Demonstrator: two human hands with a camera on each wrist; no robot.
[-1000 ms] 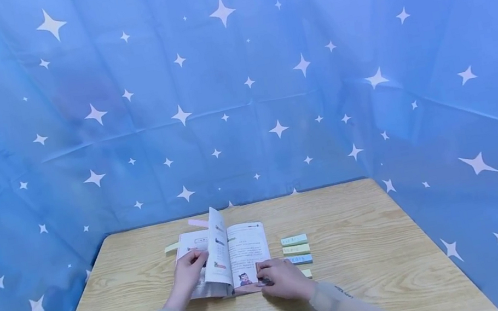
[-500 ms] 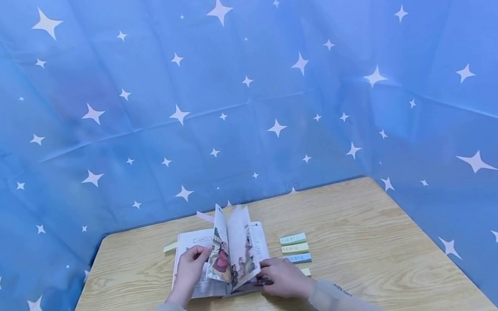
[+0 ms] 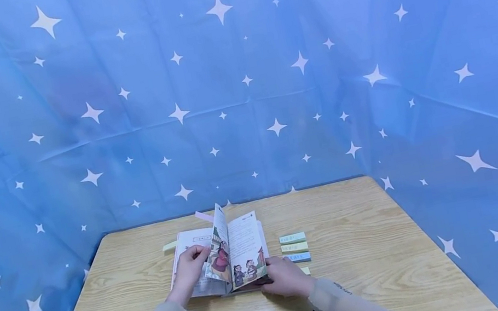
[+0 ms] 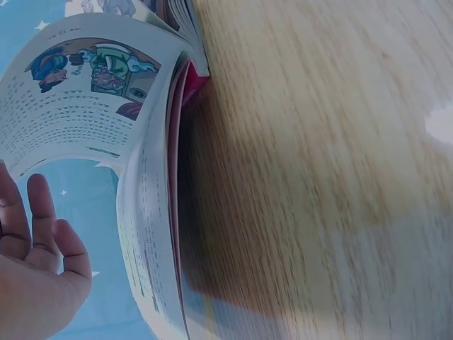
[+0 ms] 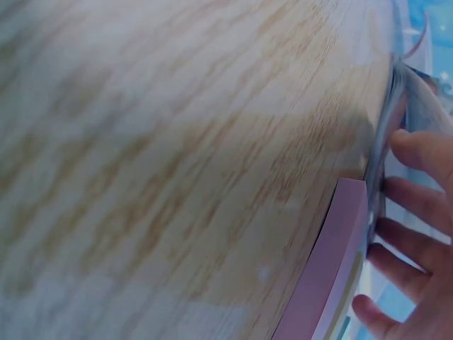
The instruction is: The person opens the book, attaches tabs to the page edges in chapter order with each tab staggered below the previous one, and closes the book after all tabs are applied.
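An open illustrated book (image 3: 245,242) lies on the wooden table, with some leaves standing up from its middle. My left hand (image 3: 188,270) pinches the edge of a raised page (image 3: 220,255). In the left wrist view, that hand (image 4: 42,262) shows beside a curved page (image 4: 71,99) with print and a coloured picture. My right hand (image 3: 286,276) holds the lower right edge of the book, beside a page with painted figures. From the right wrist, its fingers (image 5: 417,205) lie along the stacked page edges.
Right of the book lie several written sticky-note strips (image 3: 294,247). One is partly behind my right hand. A pink tab (image 3: 204,217) and a pale green tab (image 3: 170,246) stick out of the book. A starry blue curtain (image 3: 238,96) surrounds the wooden table (image 3: 370,245).
Leaves have turned over from the right side, and a page with painted figures now shows there. The left hand holds a different raised page; the right hand stays at the book's right edge.
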